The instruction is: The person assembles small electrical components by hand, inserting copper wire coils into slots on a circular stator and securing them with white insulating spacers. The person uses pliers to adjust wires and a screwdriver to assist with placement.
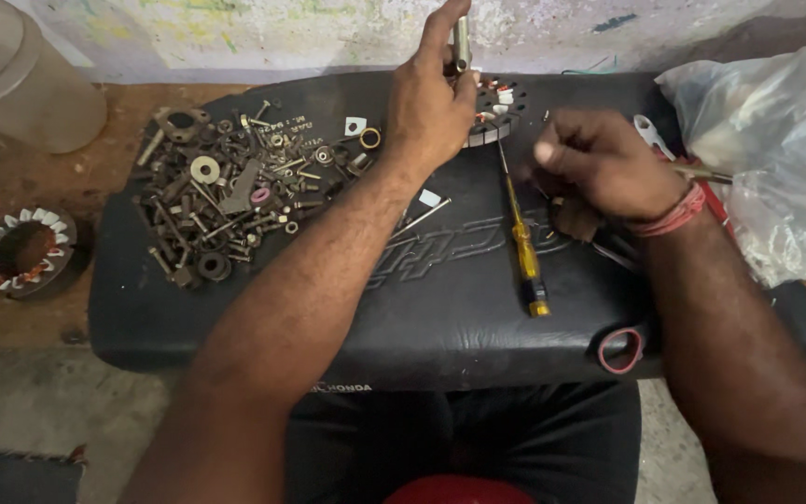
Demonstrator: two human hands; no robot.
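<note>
Black padded seat (440,308) carries everything. Left hand (431,107) pinches a metal rod (462,42) upright over the wound stator (494,105) at the far edge. Right hand (599,159), fisted, grips a thin tool (701,174) just beside it.

the left hand (431,103) covers most of the wound stator (494,107). the metal rod (462,42) runs past the top edge. the right hand (599,163) hides its held item. the plastic bag (776,149) and grey container (16,75) are cropped.

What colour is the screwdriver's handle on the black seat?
Translucent yellow-orange handle on the screwdriver, clearest in the head view.
</note>
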